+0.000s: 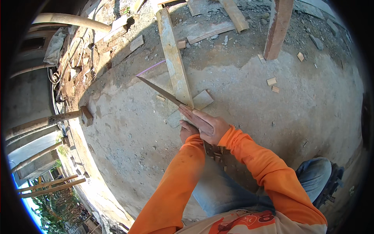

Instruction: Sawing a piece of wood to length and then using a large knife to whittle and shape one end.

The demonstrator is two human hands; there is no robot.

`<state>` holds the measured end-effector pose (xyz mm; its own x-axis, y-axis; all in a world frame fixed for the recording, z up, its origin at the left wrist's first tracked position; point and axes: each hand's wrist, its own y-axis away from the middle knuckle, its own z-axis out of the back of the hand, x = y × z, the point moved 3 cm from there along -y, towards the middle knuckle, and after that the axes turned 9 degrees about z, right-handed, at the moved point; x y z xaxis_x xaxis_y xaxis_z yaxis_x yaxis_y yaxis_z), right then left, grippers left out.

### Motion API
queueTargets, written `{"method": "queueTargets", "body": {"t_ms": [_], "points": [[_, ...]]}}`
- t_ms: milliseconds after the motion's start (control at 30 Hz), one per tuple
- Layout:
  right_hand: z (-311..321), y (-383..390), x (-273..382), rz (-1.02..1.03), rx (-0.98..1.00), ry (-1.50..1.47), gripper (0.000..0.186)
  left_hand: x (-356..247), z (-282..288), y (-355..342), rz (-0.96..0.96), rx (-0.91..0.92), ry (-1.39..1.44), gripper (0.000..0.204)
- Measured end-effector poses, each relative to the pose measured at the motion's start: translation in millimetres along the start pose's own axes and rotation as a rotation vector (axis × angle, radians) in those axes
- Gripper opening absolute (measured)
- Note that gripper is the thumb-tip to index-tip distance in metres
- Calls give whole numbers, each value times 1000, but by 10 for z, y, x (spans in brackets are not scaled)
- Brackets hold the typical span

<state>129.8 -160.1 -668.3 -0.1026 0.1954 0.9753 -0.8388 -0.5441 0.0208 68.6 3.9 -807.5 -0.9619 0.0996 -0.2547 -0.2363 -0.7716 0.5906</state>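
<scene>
My right hand [215, 126] is closed around the wooden handle of a handsaw [161, 89]. The saw's narrow blade points away to the upper left and crosses a long, pale, stained board [174, 58] close to the board's near end. Just left of the handle, my left hand [188, 132] is closed at that near end and seems to hold the board; its fingers are partly hidden. Under the board's near part lies a short flat wood piece [203, 99]. A thin purple strip [152, 68] runs between the blade's tip and the board.
A wooden post [278, 29] stands at the far right. Small wood offcuts [271, 81] lie on the rough concrete floor [249, 101]. More planks [233, 15] and rubble are at the far side. Bamboo poles [72, 20] and a prop with a block [86, 116] line the left.
</scene>
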Motion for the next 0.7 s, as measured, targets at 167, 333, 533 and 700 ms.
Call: {"method": "queueTargets", "body": {"t_ms": [167, 333, 533, 700], "points": [[308, 1130, 381, 276, 32, -147, 73, -18, 650, 210, 49, -200, 13, 78], [307, 643, -68, 61, 12, -53, 68, -122, 253, 218, 8, -176, 80, 76], [314, 809, -1, -64, -33, -135, 63, -156, 369, 298, 30, -208, 42, 75], [1195, 1421, 624, -61, -180, 9, 64, -156, 485, 287, -3, -214, -8, 74]]}}
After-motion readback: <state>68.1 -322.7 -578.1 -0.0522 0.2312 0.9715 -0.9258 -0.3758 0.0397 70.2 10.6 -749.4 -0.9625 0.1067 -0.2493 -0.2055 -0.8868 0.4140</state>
